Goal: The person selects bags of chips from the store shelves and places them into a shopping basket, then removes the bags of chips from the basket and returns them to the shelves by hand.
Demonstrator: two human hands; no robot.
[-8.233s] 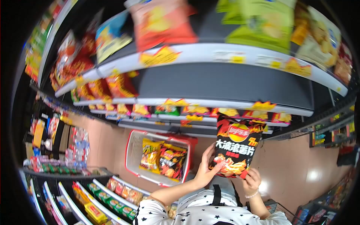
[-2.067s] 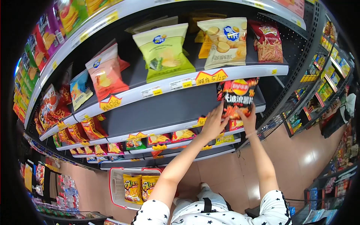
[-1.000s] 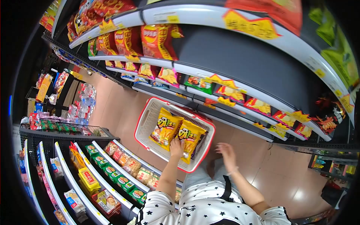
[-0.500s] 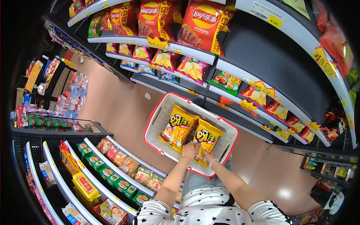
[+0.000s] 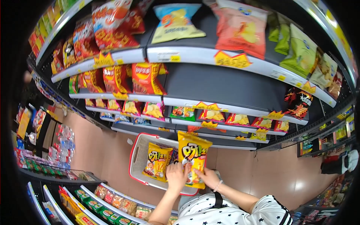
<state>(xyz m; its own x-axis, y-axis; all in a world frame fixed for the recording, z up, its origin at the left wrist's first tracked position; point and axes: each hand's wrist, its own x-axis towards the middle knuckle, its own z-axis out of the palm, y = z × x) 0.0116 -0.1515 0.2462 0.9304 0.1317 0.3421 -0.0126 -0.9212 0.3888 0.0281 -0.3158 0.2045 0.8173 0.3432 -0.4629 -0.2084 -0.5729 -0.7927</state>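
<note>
A yellow snack bag [image 5: 195, 150] with large black lettering is held upright over the right side of a white basket with a red rim [image 5: 132, 159]. My right hand [image 5: 208, 177], with a beaded bracelet at the wrist, grips the bag's lower right edge. At its lower left edge is my left hand [image 5: 176, 175], fingers curled and thumb against the bag; part of its grip is hidden. Inside the basket lies a second yellow snack bag [image 5: 155, 163] with similar lettering, to the left of my left hand.
Ahead, curved shelves carry chip bags, among them a pale blue and yellow bag [image 5: 178, 22], a pink bag [image 5: 243, 30] and a red bag [image 5: 146, 78]. Behind the basket at lower left, another shelf holds green packs [image 5: 93, 206]. Bottled packs [image 5: 65, 144] stand at far left.
The right-hand snack bag has been lifted from inside the basket and now stands upright above its right side. The view has tilted up and turned right, showing more upper shelf.
</note>
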